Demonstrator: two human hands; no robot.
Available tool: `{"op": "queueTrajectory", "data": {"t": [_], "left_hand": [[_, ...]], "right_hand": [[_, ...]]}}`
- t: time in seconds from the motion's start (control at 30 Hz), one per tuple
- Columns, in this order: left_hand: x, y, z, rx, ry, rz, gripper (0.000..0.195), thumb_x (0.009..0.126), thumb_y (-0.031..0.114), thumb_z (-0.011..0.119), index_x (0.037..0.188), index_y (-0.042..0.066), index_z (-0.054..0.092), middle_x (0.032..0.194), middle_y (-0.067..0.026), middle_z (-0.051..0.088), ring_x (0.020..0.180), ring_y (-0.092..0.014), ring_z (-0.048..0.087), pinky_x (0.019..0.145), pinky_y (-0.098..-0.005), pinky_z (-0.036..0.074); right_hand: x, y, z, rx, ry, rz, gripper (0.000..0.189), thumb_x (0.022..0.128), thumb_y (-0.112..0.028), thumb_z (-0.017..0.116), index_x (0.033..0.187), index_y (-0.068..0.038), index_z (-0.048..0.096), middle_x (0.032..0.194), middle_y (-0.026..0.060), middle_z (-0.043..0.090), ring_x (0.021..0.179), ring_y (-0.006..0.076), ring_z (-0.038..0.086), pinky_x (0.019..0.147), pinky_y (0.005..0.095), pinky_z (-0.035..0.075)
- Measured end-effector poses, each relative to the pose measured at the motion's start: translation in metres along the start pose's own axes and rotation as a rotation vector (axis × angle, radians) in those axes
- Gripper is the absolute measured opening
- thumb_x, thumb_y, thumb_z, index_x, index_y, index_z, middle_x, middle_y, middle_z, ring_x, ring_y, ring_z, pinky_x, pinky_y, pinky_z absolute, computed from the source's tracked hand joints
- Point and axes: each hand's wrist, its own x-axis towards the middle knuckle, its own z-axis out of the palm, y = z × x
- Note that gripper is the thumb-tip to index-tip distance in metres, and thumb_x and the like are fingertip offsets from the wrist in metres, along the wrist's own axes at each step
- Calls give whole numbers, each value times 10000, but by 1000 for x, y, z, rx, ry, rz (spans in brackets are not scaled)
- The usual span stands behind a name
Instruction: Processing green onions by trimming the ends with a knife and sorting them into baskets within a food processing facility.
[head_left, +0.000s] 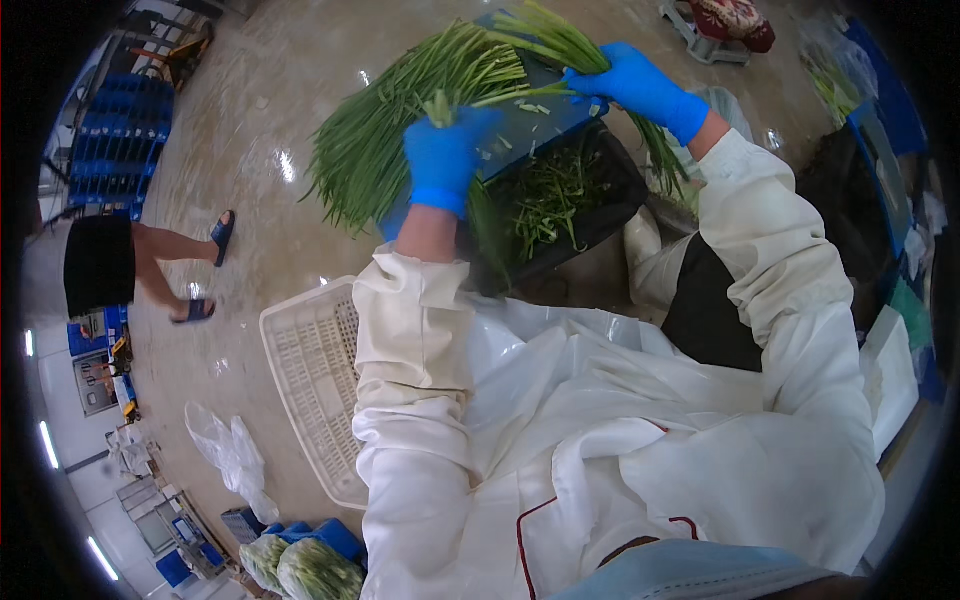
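My left hand (444, 161), in a blue glove, is closed around a small bunch of green stalks (440, 112). Its leaves hang below the fist, blurred. In my right hand (641, 88), also gloved in blue, is another bunch of stalks (551, 39), its cut ends towards the upper left and its leaves trailing below the wrist. A large pile of chive-like greens (390, 124) lies on a blue surface (536, 127) strewn with stem scraps. Just below that surface, a black bin (626, 187) contains green trimmings (559, 196).
A white perforated plastic basket (319, 390) stands left of my lap. On the wet floor lie a clear plastic bag (229, 454) and, lower down, bagged vegetables (319, 566). A person in slippers (169, 259) is at the left. A cushioned stool (720, 30) stands beyond my right hand.
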Motion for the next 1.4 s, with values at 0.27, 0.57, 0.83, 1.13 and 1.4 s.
{"op": "queueTrajectory", "data": {"t": [0.27, 0.57, 0.83, 1.13, 1.4], "left_hand": [[-9, 4, -6, 4, -103, 73, 298, 744, 99, 669, 1041, 73, 660, 849, -25, 654, 584, -47, 513, 453, -188, 351], [-7, 8, 17, -102, -45, 137, 278, 703, 93, 723, 963, 23, 657, 808, -21, 642, 524, -61, 499, 436, -203, 351], [2, 21, -8, -422, 39, 109, 157, 762, 123, 647, 889, 30, 643, 750, -36, 607, 514, -87, 478, 485, -226, 398], [-15, 8, 11, -107, -117, -17, 173, 723, 122, 713, 851, 18, 660, 663, -14, 589, 491, -83, 503, 434, -213, 388], [-5, 27, -16, -377, 34, 43, 113, 745, 82, 650, 816, -7, 656, 633, -2, 544, 482, -72, 439, 455, -210, 354]], "right_hand": [[-3, 12, -20, 379, -100, 198, 214, 828, -169, 598, 917, 23, 628, 733, 48, 626, 522, 58, 496, 456, 188, 389], [-12, -6, 2, 384, -137, 155, 225, 820, -185, 599, 938, 5, 626, 765, 42, 629, 586, 57, 514, 512, 195, 399], [-8, 0, 2, 319, -165, 151, 196, 787, -186, 621, 861, -5, 630, 730, 49, 621, 570, 73, 499, 509, 216, 381], [-16, -12, 20, 323, -212, 98, 167, 778, -139, 635, 877, -5, 630, 741, 51, 629, 601, 86, 543, 531, 211, 408], [-2, 7, -25, 194, -28, 173, 179, 752, -160, 661, 830, 0, 641, 695, 50, 620, 551, 79, 512, 504, 232, 397]]}}
